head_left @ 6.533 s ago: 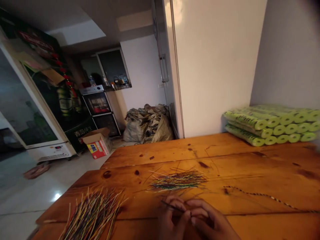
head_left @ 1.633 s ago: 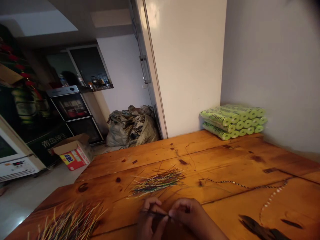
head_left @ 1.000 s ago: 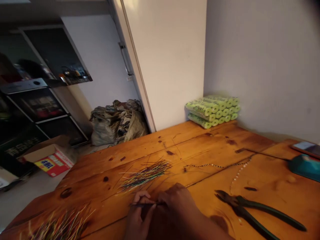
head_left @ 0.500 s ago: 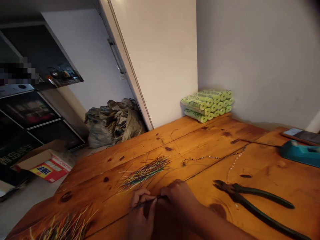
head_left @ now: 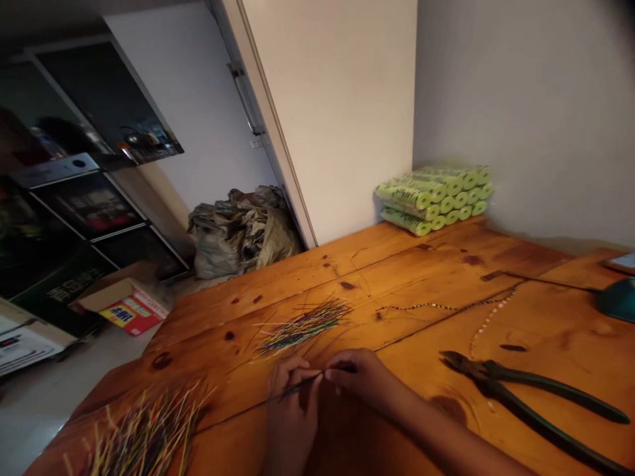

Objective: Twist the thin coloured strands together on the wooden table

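My left hand (head_left: 292,416) is closed, its thumb and fingers pinching a thin dark wire (head_left: 300,383) that slants over the fingers. Right beside it, my right hand (head_left: 364,380) pinches the same wire near its upper right end, with thumb and forefinger pressed together. The fingertips of both hands almost meet. Just beyond them lies a loose bundle of thin coloured wires (head_left: 307,325). A second, larger bundle of coloured wires (head_left: 146,433) sits at the lower left. Pliers (head_left: 489,383) with dark green handles rest to the right, jaws toward my hands.
Beaded strands (head_left: 417,305) stretch across the wooden table (head_left: 278,297). A teal object (head_left: 618,301) and part of a phone (head_left: 622,263) are at the right edge. Green wrapped rolls (head_left: 436,198) are stacked by the wall. A cardboard box (head_left: 131,307) and bags (head_left: 241,235) stand beyond the table.
The view has swung left, so everything sits farther right in it. My right hand has turned a little, and its thumb and forefinger now show on the wire. Both hands remain close together.
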Motion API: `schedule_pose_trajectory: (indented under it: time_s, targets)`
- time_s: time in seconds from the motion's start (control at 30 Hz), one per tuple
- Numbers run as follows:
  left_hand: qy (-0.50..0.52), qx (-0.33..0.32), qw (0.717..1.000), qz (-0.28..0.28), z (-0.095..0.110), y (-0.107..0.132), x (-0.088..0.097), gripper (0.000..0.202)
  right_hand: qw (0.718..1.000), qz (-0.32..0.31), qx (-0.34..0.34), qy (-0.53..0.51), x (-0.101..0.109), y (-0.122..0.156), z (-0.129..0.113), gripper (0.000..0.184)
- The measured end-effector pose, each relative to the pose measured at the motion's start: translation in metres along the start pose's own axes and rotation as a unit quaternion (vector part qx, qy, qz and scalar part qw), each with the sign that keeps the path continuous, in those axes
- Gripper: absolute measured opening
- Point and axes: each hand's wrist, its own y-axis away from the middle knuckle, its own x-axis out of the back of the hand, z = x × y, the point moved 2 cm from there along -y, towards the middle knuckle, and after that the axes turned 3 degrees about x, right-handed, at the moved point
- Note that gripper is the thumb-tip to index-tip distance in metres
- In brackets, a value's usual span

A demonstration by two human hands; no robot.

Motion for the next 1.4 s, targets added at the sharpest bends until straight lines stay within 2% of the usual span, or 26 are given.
schedule_pose_trajectory:
  time_s: [0.23, 0.37, 0.5, 0.6, 0.7, 0.87, 1.0, 1.1, 1.2, 1.3, 1.4]
  targets:
    - [0.119, 0.11, 0.986, -0.024, 0.003, -0.003, -0.002, 0.019, 0.996, 0.02, 0.035, -0.081, -0.005, 0.0, 0.001, 0.014]
    - [0.223, 0.185, 0.956, -0.04, 0.0, -0.005, -0.007, 0.02, 0.996, 0.043, 0.056, -0.053, -0.006, 0.001, 0.001, 0.01]
    - [0.287, 0.221, 0.931, -0.035, -0.003, -0.006, -0.01, 0.019, 0.996, 0.042, 0.076, -0.001, -0.005, 0.005, -0.003, 0.009]
    - [0.281, 0.222, 0.933, -0.036, -0.002, -0.006, -0.01, 0.02, 0.998, 0.014, 0.046, -0.026, -0.002, 0.003, -0.005, 0.023]
    - [0.252, 0.199, 0.946, -0.041, 0.0, -0.007, -0.008, 0.02, 0.997, -0.021, -0.006, -0.068, 0.004, -0.001, -0.002, 0.033]
    - [0.221, 0.15, 0.962, -0.057, 0.006, -0.005, -0.007, 0.019, 0.992, -0.065, -0.05, -0.092, 0.011, -0.004, 0.006, 0.027]
    - [0.23, 0.144, 0.961, -0.061, 0.011, -0.005, -0.006, 0.019, 0.993, -0.054, -0.046, -0.097, 0.009, -0.004, 0.003, 0.022]
    - [0.239, 0.153, 0.957, -0.064, 0.013, -0.005, -0.006, 0.017, 0.999, -0.04, -0.02, -0.03, 0.009, -0.003, -0.001, 0.016]
    - [0.248, 0.164, 0.952, -0.072, 0.013, -0.005, -0.007, 0.016, 0.992, -0.022, 0.034, 0.122, 0.013, 0.001, -0.006, 0.008]
    - [0.265, 0.177, 0.945, -0.07, 0.012, -0.005, -0.009, 0.014, 0.95, -0.002, 0.089, 0.299, 0.016, 0.008, -0.014, 0.008]
    - [0.282, 0.19, 0.938, -0.066, 0.01, -0.004, -0.01, 0.013, 0.906, -0.001, 0.122, 0.405, 0.014, 0.013, -0.02, 0.009]
